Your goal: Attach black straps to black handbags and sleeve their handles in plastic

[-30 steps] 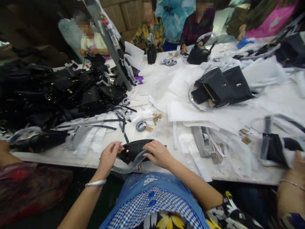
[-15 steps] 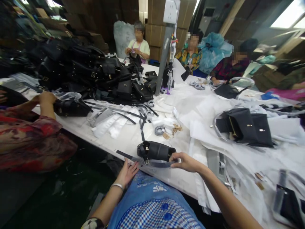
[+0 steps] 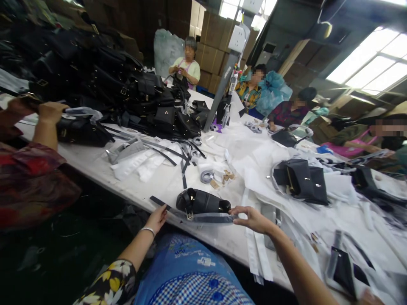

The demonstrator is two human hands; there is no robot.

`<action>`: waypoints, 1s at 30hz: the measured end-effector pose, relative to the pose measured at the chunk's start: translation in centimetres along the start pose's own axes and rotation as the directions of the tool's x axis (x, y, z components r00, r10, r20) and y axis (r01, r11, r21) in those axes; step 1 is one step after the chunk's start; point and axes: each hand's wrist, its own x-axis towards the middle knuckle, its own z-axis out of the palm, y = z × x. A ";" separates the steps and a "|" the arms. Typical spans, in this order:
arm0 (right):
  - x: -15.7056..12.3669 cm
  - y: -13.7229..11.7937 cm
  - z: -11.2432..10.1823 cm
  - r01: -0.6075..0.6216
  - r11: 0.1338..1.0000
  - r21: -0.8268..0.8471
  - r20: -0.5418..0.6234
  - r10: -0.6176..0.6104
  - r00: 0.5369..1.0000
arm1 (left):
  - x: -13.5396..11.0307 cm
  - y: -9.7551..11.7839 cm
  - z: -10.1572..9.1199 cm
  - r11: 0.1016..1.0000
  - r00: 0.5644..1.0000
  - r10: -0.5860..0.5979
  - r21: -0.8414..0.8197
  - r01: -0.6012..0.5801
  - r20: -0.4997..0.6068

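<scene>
A small black handbag [image 3: 203, 201] lies on its side at the table's near edge, with a gold buckle at its left end. Along its front runs a black strap [image 3: 211, 218], partly covered in clear plastic, with a bare dark end reaching left. My left hand [image 3: 156, 219] is at the table edge, its fingertips closed on the strap near that left end. My right hand [image 3: 251, 219] pinches the strap's right end between thumb and fingers, just beside the bag. Its lower fingers are partly hidden.
A large heap of black bags [image 3: 104, 84] fills the table's left side, near a co-worker's hands [image 3: 51, 112]. A grey post [image 3: 219, 91] rises from the table. White wrapping sheets [image 3: 254, 156], a grey roll [image 3: 206, 176] and another black bag [image 3: 300, 180] lie around. Several people sit beyond.
My left hand has moved left and from lying flat with spread fingers to closing on the strap. My right hand stays at the strap's right end. The view has tilted up and shifted right.
</scene>
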 end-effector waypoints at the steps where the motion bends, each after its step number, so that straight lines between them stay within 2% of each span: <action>1: -0.1 0.1 -0.2 -0.015 0.999 -0.038 -0.018 0.015 1.000 | -0.9 1.0 -0.2 0.999 0.999 0.036 -0.026 -0.035 0.034; 3: -0.1 -0.4 -0.6 -0.041 0.994 -0.098 -0.068 0.035 0.997 | -3.3 3.2 -0.4 0.991 0.988 0.117 -0.083 -0.108 0.106; 5: 0.4 -2.0 -0.4 -0.034 0.990 -0.140 -0.174 0.009 0.985 | -6.7 5.6 -0.3 0.972 0.957 0.222 -0.122 -0.201 0.189; 7: 1.5 -5.1 0.3 0.027 0.985 -0.172 -0.304 -0.079 0.949 | -10.7 8.0 0.7 0.929 0.874 0.371 -0.119 -0.352 0.314; 8: 2.1 -7.1 0.9 0.088 0.980 -0.179 -0.332 -0.144 0.932 | -12.8 9.1 1.5 0.906 0.834 0.419 -0.105 -0.410 0.359; 10: 3.4 -11.6 2.2 0.231 0.966 -0.113 -0.277 -0.254 0.927 | -16.8 10.8 3.7 0.857 0.758 0.487 -0.073 -0.509 0.434; 13: 4.9 -17.5 3.9 0.415 0.894 0.169 -0.095 -0.405 0.909 | -21.6 12.5 7.6 0.762 0.592 0.576 -0.106 -0.639 0.564; 15: 5.2 -19.6 4.2 0.415 0.823 0.389 -0.021 -0.442 0.897 | -23.6 13.7 10.0 0.680 0.457 0.630 -0.162 -0.715 0.627; 17: 5.1 -19.7 3.7 0.345 0.784 0.516 0.026 -0.418 0.908 | -24.8 15.0 11.9 0.586 0.329 0.698 -0.244 -0.772 0.636; 19: 4.7 -18.5 2.7 0.270 0.804 0.529 0.050 -0.347 0.936 | -25.0 16.4 13.4 0.511 0.244 0.762 -0.326 -0.795 0.600; 20: 4.4 -17.6 2.1 0.232 0.832 0.504 0.056 -0.299 0.953 | -24.8 16.9 13.9 0.492 0.225 0.783 -0.356 -0.794 0.580; 21: 4.1 -16.8 1.6 0.198 0.858 0.475 0.056 -0.254 0.966 | -24.4 17.3 14.4 0.492 0.224 0.790 -0.373 -0.787 0.571; 23: 3.5 -15.8 0.6 0.167 0.878 0.450 0.044 -0.208 0.977 | -22.8 17.1 15.2 0.533 0.250 0.764 -0.362 -0.765 0.595; 25: 2.8 -16.1 -0.4 0.197 0.857 0.476 0.014 -0.232 0.973 | -20.4 15.6 15.6 0.570 0.263 0.689 -0.282 -0.771 0.675; 26: 2.5 -16.7 -0.9 0.237 0.837 0.494 -0.029 -0.257 0.966 | -18.8 14.5 15.6 0.561 0.248 0.632 -0.213 -0.800 0.735; 27: 2.3 -17.4 -1.5 0.285 0.817 0.502 -0.092 -0.277 0.956 | -17.1 13.2 15.4 0.523 0.220 0.544 -0.123 -0.843 0.810; 28: 2.1 -18.2 -2.2 0.334 0.803 0.495 -0.171 -0.287 0.943 | -15.2 11.8 15.0 0.437 0.178 0.425 -0.029 -0.899 0.888; 29: 1.9 -19.0 -2.8 0.379 0.794 0.474 -0.262 -0.284 0.922 | -13.3 10.3 14.4 0.298 0.133 0.287 0.044 -0.954 0.949; 30: 1.7 -19.6 -3.5 0.417 0.789 0.451 -0.351 -0.273 0.896 | -11.4 8.8 13.7 0.135 0.107 0.133 0.089 -0.987 0.985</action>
